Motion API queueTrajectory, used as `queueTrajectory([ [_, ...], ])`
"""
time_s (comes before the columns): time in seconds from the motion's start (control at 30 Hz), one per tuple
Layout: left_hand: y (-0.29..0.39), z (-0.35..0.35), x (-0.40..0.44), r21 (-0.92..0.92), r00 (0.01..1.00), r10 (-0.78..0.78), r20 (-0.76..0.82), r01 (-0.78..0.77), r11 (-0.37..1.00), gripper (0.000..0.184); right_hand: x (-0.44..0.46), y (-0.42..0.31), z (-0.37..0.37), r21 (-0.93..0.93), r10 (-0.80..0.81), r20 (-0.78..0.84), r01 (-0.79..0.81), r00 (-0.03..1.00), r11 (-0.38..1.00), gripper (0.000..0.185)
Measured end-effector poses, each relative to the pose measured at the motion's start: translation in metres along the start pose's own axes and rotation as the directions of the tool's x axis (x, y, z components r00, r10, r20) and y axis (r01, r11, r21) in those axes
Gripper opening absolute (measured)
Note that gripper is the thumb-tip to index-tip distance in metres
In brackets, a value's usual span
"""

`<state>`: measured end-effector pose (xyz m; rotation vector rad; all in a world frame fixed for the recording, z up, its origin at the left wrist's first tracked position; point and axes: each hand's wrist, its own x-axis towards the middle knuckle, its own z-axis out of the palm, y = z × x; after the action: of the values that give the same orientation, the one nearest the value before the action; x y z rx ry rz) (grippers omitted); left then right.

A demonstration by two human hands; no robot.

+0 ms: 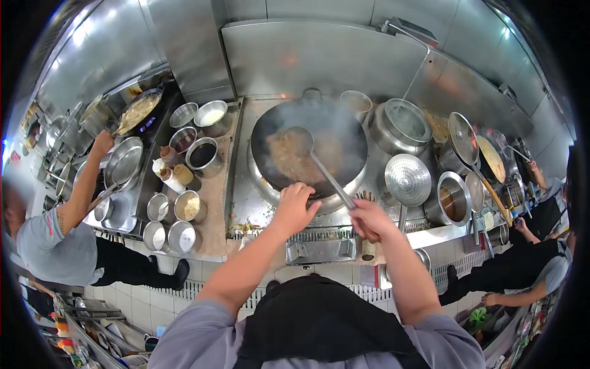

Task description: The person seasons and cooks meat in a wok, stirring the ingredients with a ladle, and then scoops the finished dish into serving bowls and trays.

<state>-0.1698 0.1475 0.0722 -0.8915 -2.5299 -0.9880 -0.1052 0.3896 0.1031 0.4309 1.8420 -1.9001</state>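
Wok: the large dark wok [347, 123] sits in a metal burner ring [263, 184], steam rising from it; the ring presumably steadies its base.
Food: brown, steam-blurred food [286, 161] lies in the wok, mostly left of its middle.
Ladle: the long ladle [330, 175] slants across the wok's near rim, its bowl in the food; that length likely spares the hand the heat.
Right hand [372, 219]: grip clamped on the ladle's handle end, outside the wok's near-right edge, forearm angled inward.
Left hand [297, 208]: at the wok's near rim, arm stretched forward, fingers toward the food, perhaps steadying it; whether this grip closes round a handle, I cannot tell.
Left side: metal containers [206, 171] and squeeze bottles [169, 179] stand on the worktop [215, 206] left of the wok, apparently grouped for reach.
Right side: a perforated skimmer [408, 179] lies right of the wok, handle toward the person.
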Motion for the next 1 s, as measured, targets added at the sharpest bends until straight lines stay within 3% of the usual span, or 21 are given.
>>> queueTrajectory([
  [0.03, 0.010, -0.016, -0.007, -0.040, 0.988, 0.080, -0.136, -0.086, 0.995, 0.020, -0.019, 0.002, -0.017, -0.065, 0.020, 0.008, -0.019, 1.000, 0.998, 0.043],
  [0.07, 0.016, -0.029, -0.017, -0.036, 0.988, 0.075, -0.137, -0.080, 0.996, 0.020, -0.038, -0.004, -0.027, -0.067, 0.021, 0.014, -0.020, 1.000, 0.998, 0.043],
  [0.13, 0.024, -0.044, -0.044, -0.115, 0.994, 0.042, -0.100, -0.054, 0.992, 0.018, -0.065, -0.013, -0.036, -0.432, -0.057, -0.126, -0.003, 0.990, 0.902, 0.058],
  [0.17, 0.027, -0.048, -0.057, -0.143, 0.996, 0.028, -0.081, -0.039, 0.989, 0.018, -0.062, -0.012, -0.028, -0.425, -0.044, -0.123, -0.012, 0.991, 0.905, 0.058],
  [0.23, 0.029, -0.045, -0.066, -0.178, 0.999, 0.031, -0.012, -0.032, 0.983, 0.016, -0.046, -0.020, 0.000, -0.474, -0.110, -0.264, -0.030, 0.958, 0.880, 0.063],
  [0.27, 0.030, -0.041, -0.069, -0.193, 0.999, 0.037, 0.001, -0.036, 0.980, 0.015, -0.030, -0.012, 0.011, -0.353, -0.069, -0.282, -0.036, 0.957, 0.935, 0.060],
  [0.4, 0.033, -0.043, -0.082, -0.231, 0.992, 0.022, 0.122, 0.007, 0.973, 0.013, -0.025, 0.016, 0.033, -0.358, -0.086, -0.151, 0.026, 0.985, 0.933, 0.059],
  [0.43, 0.035, -0.049, -0.086, -0.220, 0.992, 0.003, 0.123, 0.025, 0.975, 0.012, -0.048, 0.015, 0.038, -0.718, -0.263, -0.214, 0.031, 0.941, 0.695, 0.059],
  [0.47, 0.034, -0.053, -0.093, -0.214, 0.992, -0.014, 0.124, 0.041, 0.976, 0.012, -0.068, 0.012, 0.041, -0.943, -0.441, -0.185, -0.033, 0.878, 0.330, 0.059],
  [0.5, 0.033, -0.057, -0.099, -0.209, 0.992, -0.032, 0.124, 0.057, 0.976, 0.012, -0.085, 0.007, 0.041, -0.945, -0.435, -0.177, -0.029, 0.883, 0.326, 0.059],
  [0.57, 0.031, -0.064, -0.111, -0.265, 0.989, -0.113, 0.097, 0.136, 0.955, 0.012, -0.110, -0.001, 0.027, -0.791, -0.328, -0.144, 0.091, 0.934, 0.605, 0.059],
  [0.63, 0.030, -0.068, -0.114, -0.275, 0.990, -0.115, 0.082, 0.133, 0.952, 0.011, -0.096, 0.003, 0.020, -0.840, -0.275, -0.116, 0.054, 0.954, 0.540, 0.059],
  [0.7, 0.030, -0.069, -0.116, -0.295, 0.992, -0.113, 0.063, 0.127, 0.947, 0.010, -0.075, 0.005, 0.030, -0.957, -0.317, -0.193, -0.107, 0.928, 0.269, 0.060],
  [0.73, 0.029, -0.070, -0.117, -0.285, 0.992, -0.100, 0.078, 0.118, 0.951, 0.010, -0.065, 0.013, 0.037, -0.969, -0.415, -0.185, -0.095, 0.891, 0.228, 0.060],
  [0.87, 0.024, -0.083, -0.121, -0.245, 0.992, -0.121, 0.031, 0.125, 0.961, 0.010, -0.108, 0.012, 0.044, -0.952, -0.469, -0.140, 0.013, 0.872, 0.307, 0.060],
  [0.93, 0.011, -0.087, -0.134, -0.237, 0.988, -0.155, 0.018, 0.154, 0.959, 0.010, -0.160, -0.007, 0.036, -0.893, -0.363, -0.111, 0.068, 0.925, 0.445, 0.061],
  [1.0, 0.002, -0.092, -0.144, -0.231, 0.983, -0.185, 0.004, 0.181, 0.956, 0.010, -0.172, -0.010, 0.020, -0.925, -0.310, -0.112, 0.015, 0.944, 0.381, 0.061],
])
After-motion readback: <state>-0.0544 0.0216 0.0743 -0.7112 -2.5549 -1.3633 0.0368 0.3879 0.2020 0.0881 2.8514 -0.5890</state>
